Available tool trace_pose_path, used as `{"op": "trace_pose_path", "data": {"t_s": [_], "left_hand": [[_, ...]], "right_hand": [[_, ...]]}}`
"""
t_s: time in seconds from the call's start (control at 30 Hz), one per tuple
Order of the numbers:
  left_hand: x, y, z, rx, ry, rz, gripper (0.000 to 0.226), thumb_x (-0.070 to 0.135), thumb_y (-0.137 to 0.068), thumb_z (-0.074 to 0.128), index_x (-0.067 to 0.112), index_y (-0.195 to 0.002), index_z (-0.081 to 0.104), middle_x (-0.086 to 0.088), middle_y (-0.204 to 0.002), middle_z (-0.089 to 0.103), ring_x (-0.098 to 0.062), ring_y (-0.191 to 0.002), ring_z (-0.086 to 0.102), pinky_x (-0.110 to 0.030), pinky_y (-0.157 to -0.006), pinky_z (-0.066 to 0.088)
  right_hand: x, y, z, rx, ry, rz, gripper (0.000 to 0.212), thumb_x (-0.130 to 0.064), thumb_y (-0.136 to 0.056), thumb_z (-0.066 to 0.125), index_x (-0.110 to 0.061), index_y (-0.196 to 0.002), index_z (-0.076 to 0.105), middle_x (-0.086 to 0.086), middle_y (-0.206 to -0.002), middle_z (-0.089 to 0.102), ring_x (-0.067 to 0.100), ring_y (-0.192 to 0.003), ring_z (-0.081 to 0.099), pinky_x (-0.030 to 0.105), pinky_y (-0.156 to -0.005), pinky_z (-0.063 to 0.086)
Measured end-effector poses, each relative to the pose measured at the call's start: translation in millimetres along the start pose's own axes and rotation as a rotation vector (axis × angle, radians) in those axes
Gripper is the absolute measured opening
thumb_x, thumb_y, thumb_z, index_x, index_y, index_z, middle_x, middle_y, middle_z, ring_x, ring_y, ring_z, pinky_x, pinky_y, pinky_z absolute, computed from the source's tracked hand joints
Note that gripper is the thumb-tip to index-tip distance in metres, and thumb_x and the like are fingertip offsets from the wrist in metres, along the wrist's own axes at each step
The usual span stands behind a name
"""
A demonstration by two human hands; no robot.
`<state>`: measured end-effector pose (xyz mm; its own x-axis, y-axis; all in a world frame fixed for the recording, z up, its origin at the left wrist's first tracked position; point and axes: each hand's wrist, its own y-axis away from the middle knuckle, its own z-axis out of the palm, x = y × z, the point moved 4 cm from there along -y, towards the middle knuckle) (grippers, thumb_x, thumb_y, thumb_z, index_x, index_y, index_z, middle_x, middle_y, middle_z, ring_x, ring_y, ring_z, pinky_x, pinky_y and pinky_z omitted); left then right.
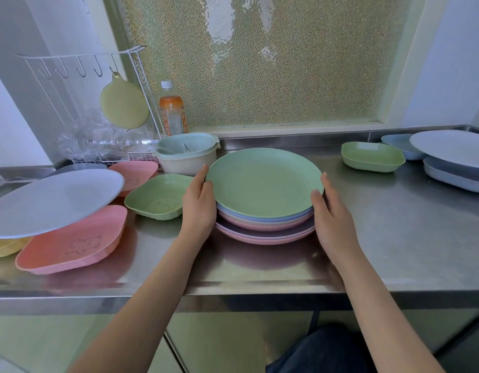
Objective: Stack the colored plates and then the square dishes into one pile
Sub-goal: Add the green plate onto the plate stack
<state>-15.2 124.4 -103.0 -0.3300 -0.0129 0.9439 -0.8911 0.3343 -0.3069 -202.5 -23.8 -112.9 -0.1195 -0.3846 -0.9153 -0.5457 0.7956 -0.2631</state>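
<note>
On the stainless counter [381, 238], I see the stack of round plates [265, 224] near the middle of the front edge, with a green plate [263, 181] on top and purple, blue and pink rims below it. My left hand [199, 208] presses against the stack's left side, thumb on the green rim; my right hand [331, 214] presses against its right side. Each grip is a flat, open-fingered clasp on the stack, which rests on the counter. Just left of the stack sits a green square dish [159, 196], touching or nearly touching the left hand. Toward the left edge, a large pink square dish [71, 243] carries a tilted pale blue plate [54, 201]; a second pink square dish [134, 173] lies behind. Toward the back right corner sits another green square dish [373, 156], beside blue dishes [453, 176] under a pale plate [451, 148]. A lidded bowl [185, 154] stands at the back edge.
</note>
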Motion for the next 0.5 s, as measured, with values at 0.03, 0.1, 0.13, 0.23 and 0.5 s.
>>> {"op": "trace_pose_path", "data": {"t_s": [0.03,0.1,0.13,0.23,0.5], "left_hand": [[2,0,-3,0.016,-0.013,0.013,0.046,0.007,-0.097,0.034,0.009,-0.142,0.043,0.0,-0.145,0.046,-0.008,-0.131,0.042,-0.014,-0.102,0.027],[9,2,-16,0.086,-0.072,0.074,0.043,0.007,-0.097,0.035,0.01,-0.137,0.05,-0.001,-0.139,0.053,-0.006,-0.122,0.047,-0.011,-0.096,0.03],[13,1,-26,0.128,-0.113,0.115,0.041,0.007,-0.097,0.037,0.01,-0.135,0.052,-0.002,-0.136,0.056,-0.005,-0.119,0.049,-0.01,-0.094,0.031],[25,-6,-64,0.246,-0.305,0.194,0.039,0.01,-0.096,0.041,0.015,-0.132,0.055,-0.005,-0.126,0.062,-0.018,-0.11,0.058,-0.023,-0.089,0.039],[-11,-54,-167,0.251,-1.088,-0.156,0.041,0.012,-0.088,0.046,-0.002,-0.126,0.054,-0.026,-0.13,0.052,-0.037,-0.127,0.042,-0.048,-0.109,0.025]], "right_hand": [[0,0,1,-0.002,-0.001,-0.002,0.05,-0.038,-0.101,0.033,-0.032,-0.149,0.021,-0.013,-0.154,0.026,0.01,-0.141,0.024,0.03,-0.114,0.021],[1,-1,1,-0.004,-0.003,-0.003,0.052,-0.039,-0.101,0.031,-0.031,-0.15,0.018,-0.014,-0.155,0.023,0.009,-0.142,0.022,0.03,-0.114,0.019],[1,-1,1,-0.004,-0.005,-0.001,0.052,-0.04,-0.101,0.03,-0.031,-0.15,0.017,-0.014,-0.156,0.022,0.009,-0.142,0.021,0.03,-0.114,0.019],[3,-2,2,-0.01,0.0,0.002,0.053,-0.04,-0.101,0.029,-0.031,-0.151,0.014,-0.014,-0.156,0.02,0.011,-0.143,0.021,0.03,-0.113,0.018],[3,-1,2,-0.01,0.033,-0.005,0.053,-0.041,-0.101,0.028,-0.031,-0.151,0.014,-0.013,-0.156,0.021,0.013,-0.143,0.021,0.032,-0.113,0.019]]}}
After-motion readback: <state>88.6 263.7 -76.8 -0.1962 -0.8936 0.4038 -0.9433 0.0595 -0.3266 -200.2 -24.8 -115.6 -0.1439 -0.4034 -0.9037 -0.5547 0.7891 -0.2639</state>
